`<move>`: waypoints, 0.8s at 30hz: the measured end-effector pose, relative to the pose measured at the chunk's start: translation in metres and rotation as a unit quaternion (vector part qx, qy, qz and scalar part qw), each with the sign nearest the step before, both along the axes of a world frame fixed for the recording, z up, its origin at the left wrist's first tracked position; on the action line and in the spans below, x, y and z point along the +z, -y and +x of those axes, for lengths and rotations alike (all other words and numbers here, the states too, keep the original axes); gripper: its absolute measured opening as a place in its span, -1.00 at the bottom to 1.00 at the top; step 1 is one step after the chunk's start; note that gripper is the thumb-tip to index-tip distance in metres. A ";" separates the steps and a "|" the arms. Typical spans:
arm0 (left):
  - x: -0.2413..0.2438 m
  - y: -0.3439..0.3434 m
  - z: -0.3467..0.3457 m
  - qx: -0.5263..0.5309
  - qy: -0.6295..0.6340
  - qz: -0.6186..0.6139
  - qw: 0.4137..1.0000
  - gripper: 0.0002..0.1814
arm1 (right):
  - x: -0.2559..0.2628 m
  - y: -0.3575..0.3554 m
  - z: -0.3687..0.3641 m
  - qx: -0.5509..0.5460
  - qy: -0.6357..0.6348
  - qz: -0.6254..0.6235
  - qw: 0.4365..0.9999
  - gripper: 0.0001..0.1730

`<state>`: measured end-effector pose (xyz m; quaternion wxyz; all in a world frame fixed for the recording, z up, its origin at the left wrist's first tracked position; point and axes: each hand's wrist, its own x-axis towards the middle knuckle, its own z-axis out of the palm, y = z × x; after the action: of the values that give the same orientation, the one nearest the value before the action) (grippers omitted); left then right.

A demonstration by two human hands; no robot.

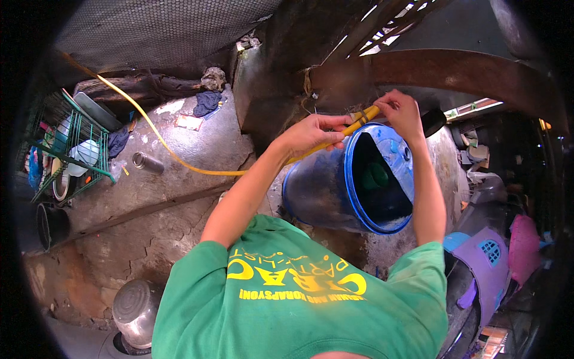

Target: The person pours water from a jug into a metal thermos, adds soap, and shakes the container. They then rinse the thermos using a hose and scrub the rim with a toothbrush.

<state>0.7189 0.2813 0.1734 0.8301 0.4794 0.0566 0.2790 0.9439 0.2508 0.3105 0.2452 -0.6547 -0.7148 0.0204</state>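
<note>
My left hand (320, 131) grips a yellow hose (172, 152) above the rim of a blue plastic drum (318, 190). Higher and to the right, my right hand (399, 110) pinches the hose where dark bands (362, 117) circle a doubled section. The exact join is partly hidden by my fingers. Part of the drum's top (397, 152) is cut away, and through the gap a green object (376, 176) shows inside, its kind unclear. From my left hand the hose trails across the floor to the far left.
A green wire rack (89, 148) with kitchenware stands at left, near a metal cup (148, 162) lying on the concrete floor (206, 134). A dented metal pot (136, 309) sits lower left. Purple and pink plastic items (489, 264) crowd the right. A log (139, 87) lies along the back.
</note>
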 end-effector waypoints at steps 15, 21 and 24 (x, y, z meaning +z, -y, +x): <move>-0.080 0.039 0.012 0.298 -0.253 0.173 0.904 -0.58 | -0.127 0.088 -0.080 -0.017 0.047 0.084 0.995 -0.80; -0.214 0.122 -0.157 0.443 -0.402 0.021 0.801 -0.60 | -0.204 0.111 -0.078 -0.029 -0.224 0.084 0.970 -0.86; -0.265 0.181 -0.282 0.430 -0.607 0.004 0.668 -0.54 | -0.235 0.130 -0.086 -0.061 -0.342 0.064 0.935 -0.85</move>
<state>0.4364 0.1000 -0.0921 0.3983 0.4687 0.7470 0.2524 0.8577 0.1203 0.0759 0.5171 -0.6335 -0.5460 0.1822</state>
